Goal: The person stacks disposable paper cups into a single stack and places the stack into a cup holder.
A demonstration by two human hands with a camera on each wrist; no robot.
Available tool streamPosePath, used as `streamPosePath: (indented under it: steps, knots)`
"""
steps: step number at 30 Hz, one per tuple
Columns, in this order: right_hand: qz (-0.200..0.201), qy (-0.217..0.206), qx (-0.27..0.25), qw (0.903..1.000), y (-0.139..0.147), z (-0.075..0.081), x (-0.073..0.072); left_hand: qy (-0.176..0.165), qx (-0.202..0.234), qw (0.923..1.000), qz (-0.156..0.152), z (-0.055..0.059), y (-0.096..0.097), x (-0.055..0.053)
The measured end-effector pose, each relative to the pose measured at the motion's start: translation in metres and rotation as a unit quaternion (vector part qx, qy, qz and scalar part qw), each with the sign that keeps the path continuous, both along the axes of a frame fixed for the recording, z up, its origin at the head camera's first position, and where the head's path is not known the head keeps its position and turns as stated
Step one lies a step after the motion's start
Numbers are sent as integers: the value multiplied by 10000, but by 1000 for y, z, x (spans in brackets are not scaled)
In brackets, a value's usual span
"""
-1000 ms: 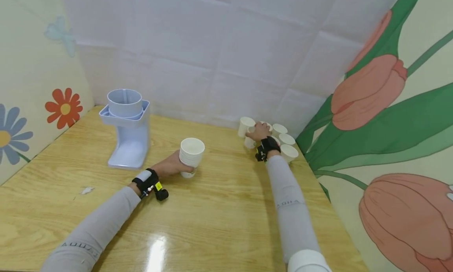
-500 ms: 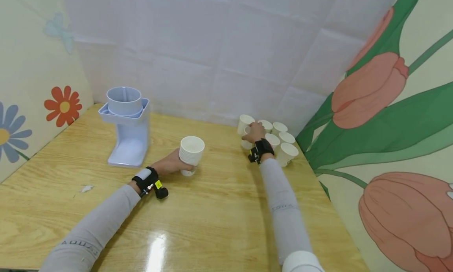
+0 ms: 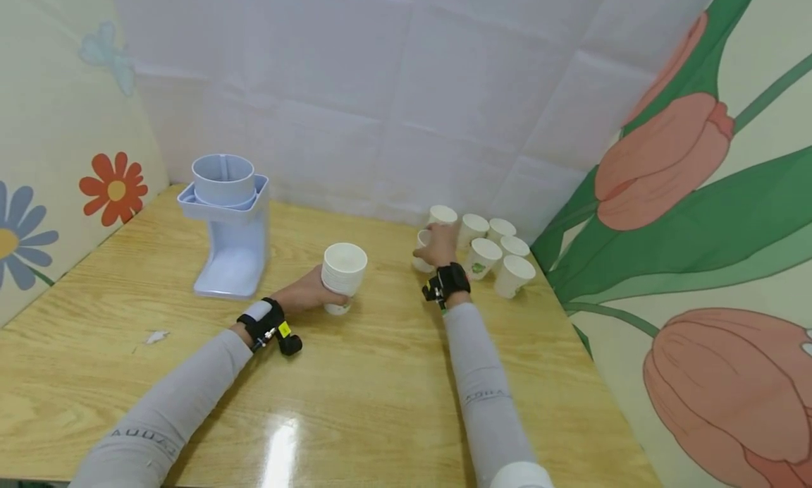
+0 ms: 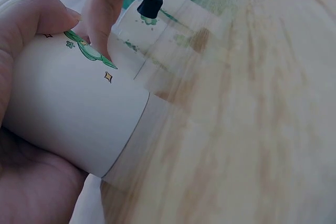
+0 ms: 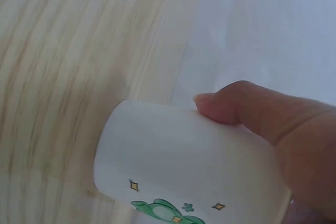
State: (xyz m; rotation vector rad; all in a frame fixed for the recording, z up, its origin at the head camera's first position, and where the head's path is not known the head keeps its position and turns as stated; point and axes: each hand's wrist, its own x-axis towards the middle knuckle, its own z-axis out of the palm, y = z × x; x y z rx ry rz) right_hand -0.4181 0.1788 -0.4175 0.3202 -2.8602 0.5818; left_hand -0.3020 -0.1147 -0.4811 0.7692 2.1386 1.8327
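Note:
My left hand (image 3: 306, 291) grips a stack of white paper cups (image 3: 343, 270) near the middle of the table. In the left wrist view, thumb and fingers wrap round the lowest cup (image 4: 79, 108), which has a green print. To the right, my right hand (image 3: 440, 245) holds a single paper cup (image 3: 421, 250) by its side. The right wrist view shows my thumb pressed on the wall of this cup (image 5: 178, 156), its base close to the wood. Several more paper cups stand right beside this hand, the nearest being a cup with a green print (image 3: 483, 257).
A pale blue cup holder stand (image 3: 231, 248) with a round top is at the back left. A white scrap (image 3: 156, 338) lies on the wooden table (image 3: 355, 403). A white sheet (image 3: 330, 100) hangs behind, and a tulip-printed panel (image 3: 698, 262) borders the right.
My right hand has moved left with the paper cup, away from the group, leaving more of the other cups in view. My left hand and its stack have stayed put.

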Motion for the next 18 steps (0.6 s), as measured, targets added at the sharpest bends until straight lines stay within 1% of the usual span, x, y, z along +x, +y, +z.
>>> streamPosePath:
  steps: [3,6,10,13,18]
  knots:
    - [158,-40,-77,9998,-6,-3,1,-11,-21,10000,-4,0,0,0]
    - [238,-190,-146,9994,-10,-3,5,-15,-51,10000,10,0,0,0]
    - [377,-477,-264,9978,-18,3,17,-35,-55,10000,29,-1,0,1]
    - [601,-630,-447,9952,-27,9,24,-76,10,10000,42,-1,1,1]
    - [951,-702,-550,9915,-41,13,29,-36,5,10000,49,-1,1,1]
